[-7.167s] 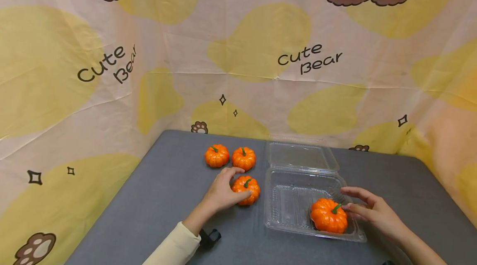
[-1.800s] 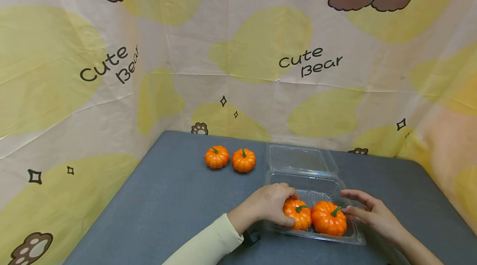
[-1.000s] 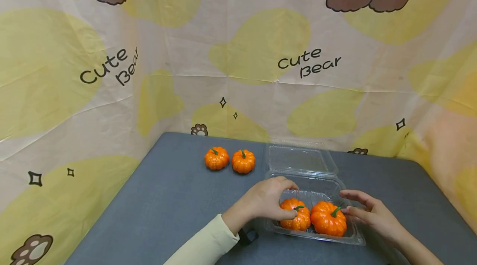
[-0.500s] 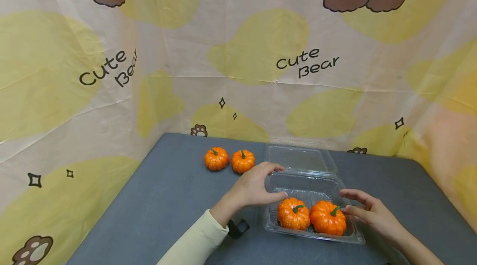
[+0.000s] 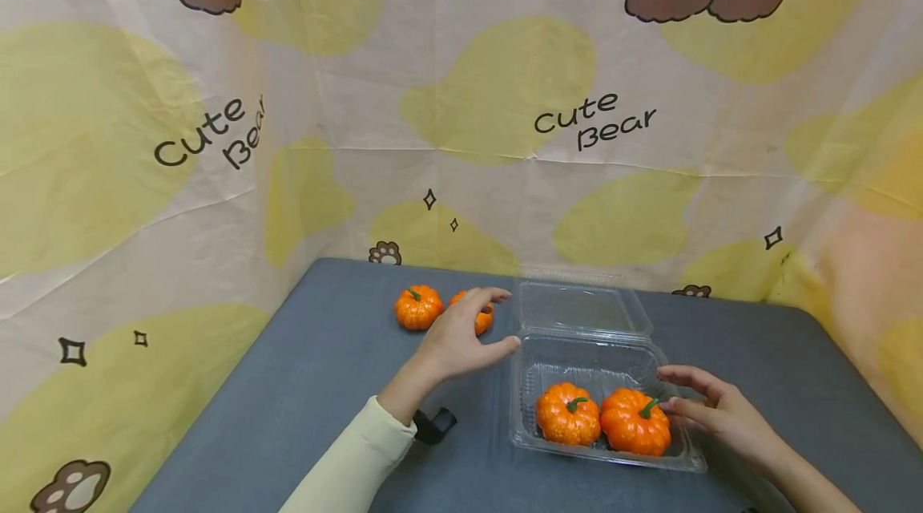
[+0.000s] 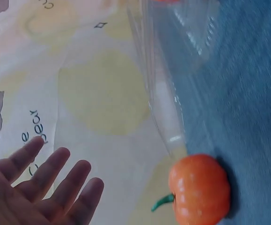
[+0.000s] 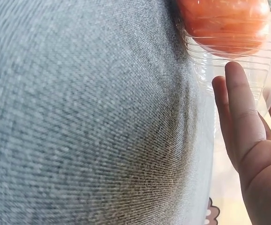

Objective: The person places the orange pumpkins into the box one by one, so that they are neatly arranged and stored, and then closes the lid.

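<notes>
In the head view my left hand (image 5: 454, 341), fingers spread and empty, hovers in front of an orange mini pumpkin (image 5: 485, 322) and partly covers it. Another pumpkin (image 5: 418, 308) sits just left of that one. Left of the hand's work, a single pumpkin (image 6: 200, 190) shows in the left wrist view, apart from the fingers. Two pumpkins, the left one (image 5: 567, 415) and the right one (image 5: 634, 422), lie side by side in a clear plastic clamshell container (image 5: 530, 437). My right hand (image 5: 728, 413) rests at its right wall, with straight fingers (image 7: 243, 103) against the plastic.
The container's hinged lid (image 5: 580, 307) lies folded back toward the printed cloth backdrop (image 5: 490, 96). Grey fabric covers the table (image 5: 303, 409). A black strap (image 5: 435, 425) shows at my left wrist.
The front pumpkin has gone from the table into the container in my left hand, which has let go and moved back and left toward the remaining two. My right hand stays put.
</notes>
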Tool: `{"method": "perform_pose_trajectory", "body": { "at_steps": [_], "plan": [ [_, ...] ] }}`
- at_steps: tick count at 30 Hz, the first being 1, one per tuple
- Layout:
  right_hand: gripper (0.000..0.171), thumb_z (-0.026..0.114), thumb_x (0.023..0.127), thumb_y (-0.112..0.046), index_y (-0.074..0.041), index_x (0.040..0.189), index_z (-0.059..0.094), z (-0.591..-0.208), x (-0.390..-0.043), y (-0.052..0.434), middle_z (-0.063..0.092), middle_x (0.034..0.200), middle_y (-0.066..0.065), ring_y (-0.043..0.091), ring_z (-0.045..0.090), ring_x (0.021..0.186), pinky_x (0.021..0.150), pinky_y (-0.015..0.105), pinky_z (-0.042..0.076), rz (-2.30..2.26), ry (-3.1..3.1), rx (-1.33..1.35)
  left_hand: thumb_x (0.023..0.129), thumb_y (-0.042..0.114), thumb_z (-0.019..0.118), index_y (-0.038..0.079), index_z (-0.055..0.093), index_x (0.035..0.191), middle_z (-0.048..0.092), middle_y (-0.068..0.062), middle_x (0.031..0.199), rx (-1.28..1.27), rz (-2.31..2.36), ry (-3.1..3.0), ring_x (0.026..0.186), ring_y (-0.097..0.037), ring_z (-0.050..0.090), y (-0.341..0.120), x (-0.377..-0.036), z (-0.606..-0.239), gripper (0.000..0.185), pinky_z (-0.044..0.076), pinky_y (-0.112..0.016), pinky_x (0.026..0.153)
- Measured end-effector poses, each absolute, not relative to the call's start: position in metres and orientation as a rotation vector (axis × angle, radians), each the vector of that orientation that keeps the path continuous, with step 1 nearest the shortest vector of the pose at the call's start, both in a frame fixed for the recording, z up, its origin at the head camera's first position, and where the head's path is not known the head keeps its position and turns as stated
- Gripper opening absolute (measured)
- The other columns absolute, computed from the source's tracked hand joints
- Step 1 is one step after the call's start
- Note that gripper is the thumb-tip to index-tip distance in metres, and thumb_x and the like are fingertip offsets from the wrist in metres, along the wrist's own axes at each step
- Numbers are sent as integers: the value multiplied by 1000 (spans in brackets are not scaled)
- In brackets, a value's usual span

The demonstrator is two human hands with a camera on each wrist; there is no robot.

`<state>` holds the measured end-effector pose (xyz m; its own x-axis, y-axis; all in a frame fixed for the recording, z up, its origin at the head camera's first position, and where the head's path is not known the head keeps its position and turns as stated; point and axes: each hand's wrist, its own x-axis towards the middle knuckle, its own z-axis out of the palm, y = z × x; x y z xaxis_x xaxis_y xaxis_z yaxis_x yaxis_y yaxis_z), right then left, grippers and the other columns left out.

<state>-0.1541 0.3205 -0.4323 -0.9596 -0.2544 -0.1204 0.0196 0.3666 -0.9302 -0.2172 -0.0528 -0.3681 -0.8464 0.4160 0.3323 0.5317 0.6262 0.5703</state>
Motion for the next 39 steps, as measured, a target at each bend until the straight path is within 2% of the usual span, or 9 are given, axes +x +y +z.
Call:
{"method": "perform_pose_trajectory", "body": {
  "at_steps": [2, 6, 12, 15, 20, 28, 32, 36, 39],
  "plan": [
    [50, 53, 86, -18, 2, 128, 35, -432, -154, 321, 35, 126, 28, 17, 62, 90, 73, 33, 51, -1627, 2388, -207, 72, 58, 56, 36, 40, 122, 48, 10, 119, -768, -1009, -2676, 102, -14, 51, -57, -220, -368, 57, 44, -34, 81],
    [50, 52, 87, -18, 3, 128, 34, -431, -153, 321, 38, 126, 24, 17, 61, 90, 73, 32, 51, -1629, 2375, -212, 71, 57, 57, 37, 40, 123, 46, 13, 118, -675, -1008, -2687, 102, -11, 50, -67, -226, -367, 58, 45, -34, 80],
    [49, 51, 88, -17, 4, 128, 33, -432, -153, 323, 49, 116, -7, 17, 61, 90, 74, 32, 51, -1650, 2355, -238, 70, 51, 61, 37, 41, 121, 46, 17, 114, -541, -1015, -2678, 102, -9, 49, -84, -236, -368, 57, 44, -34, 79],
    [49, 51, 88, -16, 4, 128, 33, -433, -152, 324, 49, 112, -13, 16, 61, 90, 73, 32, 51, -1657, 2352, -243, 69, 49, 62, 35, 43, 120, 48, 16, 113, -521, -1000, -2644, 99, -10, 49, -93, -243, -370, 56, 44, -33, 77],
    [48, 51, 88, -15, 5, 128, 33, -433, -152, 324, 49, 114, -9, 16, 61, 89, 73, 33, 51, -1673, 2344, -259, 69, 48, 64, 31, 47, 118, 51, 12, 111, -501, -977, -2592, 96, -12, 50, -108, -255, -373, 55, 44, -34, 78],
    [47, 48, 89, -13, 7, 128, 31, -433, -151, 324, 50, 111, -16, 15, 61, 90, 73, 33, 51, -1697, 2306, -301, 69, 48, 65, 28, 47, 119, 51, 7, 115, -418, -1038, -2598, 105, -20, 49, -131, -270, -379, 56, 42, -41, 84],
    [48, 49, 88, -14, 6, 128, 31, -433, -151, 324, 49, 114, -11, 16, 61, 90, 73, 32, 51, -1675, 2327, -272, 69, 53, 63, 29, 45, 121, 49, 7, 117, -382, -1023, -2633, 107, -20, 47, -141, -277, -386, 60, 42, -42, 84],
    [50, 51, 88, -16, 4, 129, 32, -433, -152, 323, 48, 116, -5, 18, 61, 91, 74, 32, 51, -1659, 2343, -237, 69, 51, 63, 28, 44, 123, 47, 5, 118, -333, -994, -2673, 108, -22, 45, -149, -284, -393, 61, 41, -44, 84],
    [50, 51, 87, -17, 4, 129, 32, -433, -153, 323, 46, 121, 6, 18, 61, 91, 75, 33, 50, -1653, 2349, -230, 69, 51, 63, 26, 44, 123, 46, 2, 119, -297, -956, -2700, 108, -23, 45, -155, -289, -400, 62, 42, -44, 83]
  ]
}}
